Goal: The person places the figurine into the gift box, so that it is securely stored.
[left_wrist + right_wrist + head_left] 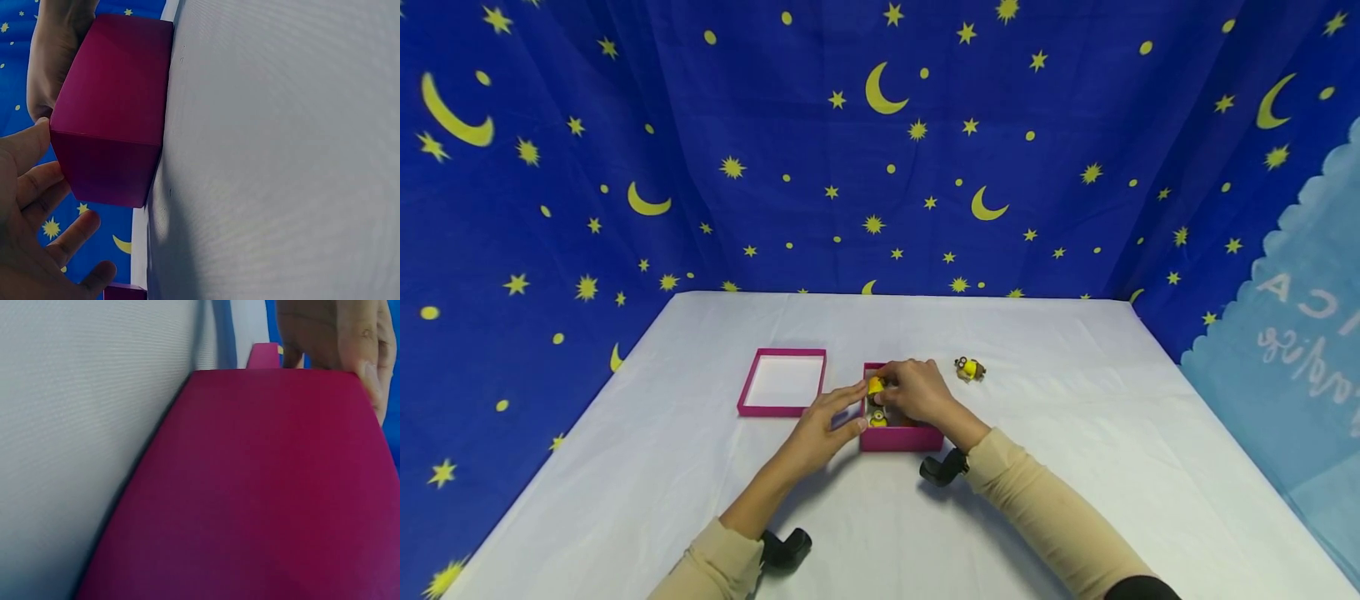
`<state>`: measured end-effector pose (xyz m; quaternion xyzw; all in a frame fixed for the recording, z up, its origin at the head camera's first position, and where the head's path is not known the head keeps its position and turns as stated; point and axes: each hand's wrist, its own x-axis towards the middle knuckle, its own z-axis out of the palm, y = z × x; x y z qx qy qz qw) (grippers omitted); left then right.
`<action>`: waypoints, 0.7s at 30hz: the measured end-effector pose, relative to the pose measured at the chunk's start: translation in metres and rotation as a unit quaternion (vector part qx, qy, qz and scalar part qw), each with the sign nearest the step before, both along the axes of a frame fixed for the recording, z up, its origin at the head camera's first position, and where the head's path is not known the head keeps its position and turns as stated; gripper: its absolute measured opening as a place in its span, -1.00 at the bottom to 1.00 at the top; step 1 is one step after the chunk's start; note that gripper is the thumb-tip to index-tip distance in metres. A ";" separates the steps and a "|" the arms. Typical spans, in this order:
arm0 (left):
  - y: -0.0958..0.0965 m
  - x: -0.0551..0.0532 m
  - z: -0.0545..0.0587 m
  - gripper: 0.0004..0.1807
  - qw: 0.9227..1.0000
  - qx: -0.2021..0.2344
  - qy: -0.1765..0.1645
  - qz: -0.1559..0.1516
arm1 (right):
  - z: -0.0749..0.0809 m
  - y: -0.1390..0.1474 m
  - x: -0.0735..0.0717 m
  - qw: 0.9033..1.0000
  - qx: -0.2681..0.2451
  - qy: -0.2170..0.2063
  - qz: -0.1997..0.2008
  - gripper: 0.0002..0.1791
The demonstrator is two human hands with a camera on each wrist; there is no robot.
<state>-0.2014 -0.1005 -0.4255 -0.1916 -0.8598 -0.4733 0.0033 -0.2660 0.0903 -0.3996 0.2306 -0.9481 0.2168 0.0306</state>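
Note:
A magenta box (901, 439) stands uncovered on the table, with small yellow minion figures inside. My right hand (917, 390) reaches into it from the right, thumb and index finger pinching a minion figure (876, 385) near the box's left wall. Closer to the front wall lies another minion figure (878, 418). My left hand (816, 433) touches the box's left side with thumb and fingertips, its fingers fairly straight; the left wrist view shows the thumb on the box's corner. The right hand hides much of the box's inside.
Left of the box lies its magenta-rimmed lid (782, 412), white inside facing up. A minion figure in brown and yellow (970, 369) lies to the right behind the box. A white cloth covers the table (1075, 375); a blue starry curtain (820, 108) hangs behind.

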 end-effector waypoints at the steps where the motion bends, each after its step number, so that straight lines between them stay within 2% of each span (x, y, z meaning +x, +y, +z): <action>1: 0.000 0.000 0.000 -0.45 1.000 0.001 0.000 0.000 | -0.001 0.000 0.000 1.000 0.004 0.004 -0.001 -0.60; 16: 0.001 -0.001 0.001 -0.44 1.000 -0.004 -0.008 0.004 | -0.003 -0.003 0.001 0.998 0.052 0.021 0.003 -0.59; 21: 0.001 0.000 0.000 -0.44 1.000 0.000 -0.001 0.005 | -0.005 -0.003 0.000 0.997 0.077 0.024 0.011 -0.61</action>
